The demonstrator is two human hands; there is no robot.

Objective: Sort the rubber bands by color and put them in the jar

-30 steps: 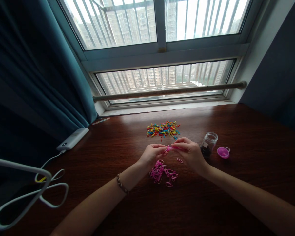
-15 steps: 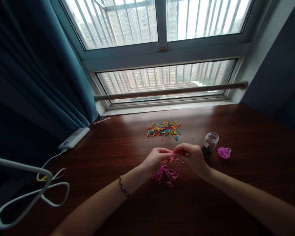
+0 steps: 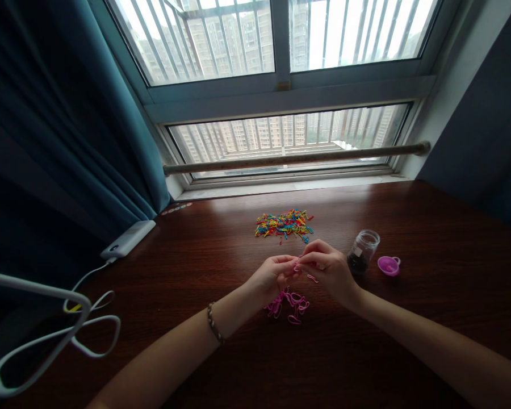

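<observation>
The hands meet over the counter point(image 3: 213, 250), fingertips almost touching: the left hand point(image 3: 273, 276) and the right hand point(image 3: 333, 271) both pinch a small pink bit point(image 3: 297, 267) between them. The fingers hide most of it, so its exact shape and how firmly each side grips cannot be told.

The likeliest trouble is a slip: the bit is tiny, held only at the tips, and if it is springy, an uneven pull could flick it away. Dropped straight down, it might land by the pink loops point(image 3: 297, 301) just below the left hand and be hard to pick out. The stray loop point(image 3: 312, 278) lies close under the right hand, where a lowered finger could nudge it aside.

Beyond the fingertips, the mixed pile point(image 3: 283, 224) is near enough for a forward knuckle to scatter. The jar point(image 3: 368, 242) stands uncapped just past the right hand, beside the cup point(image 3: 389, 265); a careless outward swing could tip it and spill the dark contents point(image 3: 357, 263).
</observation>
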